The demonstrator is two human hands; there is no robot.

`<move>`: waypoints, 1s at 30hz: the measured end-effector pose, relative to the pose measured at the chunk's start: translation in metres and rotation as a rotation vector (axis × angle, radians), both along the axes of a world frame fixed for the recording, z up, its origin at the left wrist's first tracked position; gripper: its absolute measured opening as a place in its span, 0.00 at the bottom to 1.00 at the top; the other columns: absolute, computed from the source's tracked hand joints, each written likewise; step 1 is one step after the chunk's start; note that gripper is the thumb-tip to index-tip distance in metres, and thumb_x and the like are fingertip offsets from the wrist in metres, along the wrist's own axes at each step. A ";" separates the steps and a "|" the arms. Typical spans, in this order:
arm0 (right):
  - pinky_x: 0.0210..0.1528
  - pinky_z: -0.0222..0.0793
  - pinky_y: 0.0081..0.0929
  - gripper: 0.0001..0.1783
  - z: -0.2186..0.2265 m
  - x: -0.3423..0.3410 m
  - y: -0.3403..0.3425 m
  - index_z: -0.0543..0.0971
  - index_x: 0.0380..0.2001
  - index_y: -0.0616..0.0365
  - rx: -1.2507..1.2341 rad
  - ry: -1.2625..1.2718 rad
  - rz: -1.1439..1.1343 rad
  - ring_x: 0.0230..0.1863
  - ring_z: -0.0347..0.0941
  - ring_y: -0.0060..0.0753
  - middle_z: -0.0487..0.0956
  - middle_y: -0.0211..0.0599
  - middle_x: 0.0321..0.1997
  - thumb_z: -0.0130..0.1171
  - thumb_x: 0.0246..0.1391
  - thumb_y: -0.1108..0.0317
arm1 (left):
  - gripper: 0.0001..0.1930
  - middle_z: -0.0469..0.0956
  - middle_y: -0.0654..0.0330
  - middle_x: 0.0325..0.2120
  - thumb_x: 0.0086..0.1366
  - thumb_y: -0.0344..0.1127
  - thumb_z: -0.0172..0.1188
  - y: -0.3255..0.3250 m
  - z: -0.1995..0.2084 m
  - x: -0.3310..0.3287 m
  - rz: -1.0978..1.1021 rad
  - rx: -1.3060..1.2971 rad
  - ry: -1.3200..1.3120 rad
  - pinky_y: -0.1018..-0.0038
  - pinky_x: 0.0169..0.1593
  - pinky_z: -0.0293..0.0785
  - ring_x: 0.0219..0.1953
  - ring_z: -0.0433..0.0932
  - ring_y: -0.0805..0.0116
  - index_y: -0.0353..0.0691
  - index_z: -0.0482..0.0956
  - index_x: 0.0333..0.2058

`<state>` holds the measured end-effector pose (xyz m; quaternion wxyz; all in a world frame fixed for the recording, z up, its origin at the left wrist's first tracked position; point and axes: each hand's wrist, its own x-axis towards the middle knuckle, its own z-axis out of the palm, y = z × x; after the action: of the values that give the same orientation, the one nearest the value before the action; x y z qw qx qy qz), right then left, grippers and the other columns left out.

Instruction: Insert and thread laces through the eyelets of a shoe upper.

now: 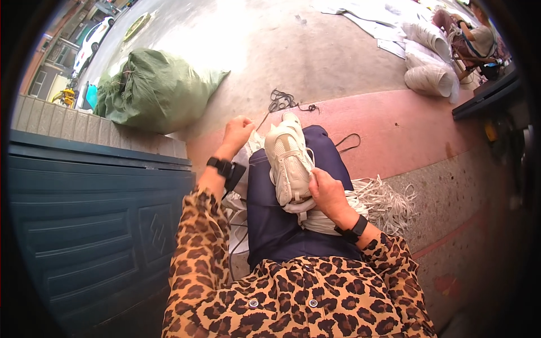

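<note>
Pink paving (389, 129) | shoe (287, 163) on lap (265, 219) — likely light, soft; hold by sides | right hand (329, 194) pinches lace (312, 156) | left hand (239, 133) curled — contents unclear

A blue panelled door (107, 225) stands at left, beside a strip of grey tiles (84, 125). A pink band (389, 127) crosses the grey floor (315, 62), whose far part daylight bleaches white; beyond, a building (49, 70) shows.

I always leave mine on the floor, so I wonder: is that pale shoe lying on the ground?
No, the pale shoe rests on top of the person's dark blue trousers.
</note>
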<state>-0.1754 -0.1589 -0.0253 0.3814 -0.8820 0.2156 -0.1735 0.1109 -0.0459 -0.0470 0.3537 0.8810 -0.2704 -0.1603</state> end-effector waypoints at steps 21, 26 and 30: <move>0.40 0.68 0.43 0.15 -0.032 0.009 0.003 0.69 0.42 0.62 0.131 0.082 0.111 0.40 0.70 0.54 0.73 0.52 0.41 0.48 0.54 0.64 | 0.23 0.65 0.40 0.45 0.53 0.24 0.46 0.028 0.001 -0.198 -0.053 0.021 -0.227 0.54 0.34 0.72 0.31 0.74 0.40 0.34 0.57 0.49; 0.34 0.69 0.41 0.15 -0.027 0.011 0.003 0.67 0.41 0.61 0.005 0.080 0.156 0.34 0.71 0.53 0.72 0.48 0.37 0.50 0.54 0.64 | 0.19 0.68 0.47 0.43 0.52 0.25 0.48 0.028 0.015 -0.208 -0.109 0.026 -0.270 0.58 0.36 0.71 0.35 0.74 0.48 0.36 0.64 0.46; 0.33 0.70 0.41 0.13 -0.023 0.011 0.002 0.68 0.41 0.61 -0.022 0.047 0.178 0.33 0.72 0.53 0.72 0.48 0.36 0.50 0.52 0.66 | 0.15 0.71 0.52 0.38 0.49 0.27 0.51 0.021 0.032 -0.217 -0.261 0.148 -0.763 0.63 0.41 0.66 0.41 0.70 0.56 0.37 0.70 0.39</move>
<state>-0.1645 -0.1568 -0.0486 0.3803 -0.9057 0.1433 -0.1207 -0.1066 -0.0252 -0.0147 0.1407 0.8586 -0.4793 0.1153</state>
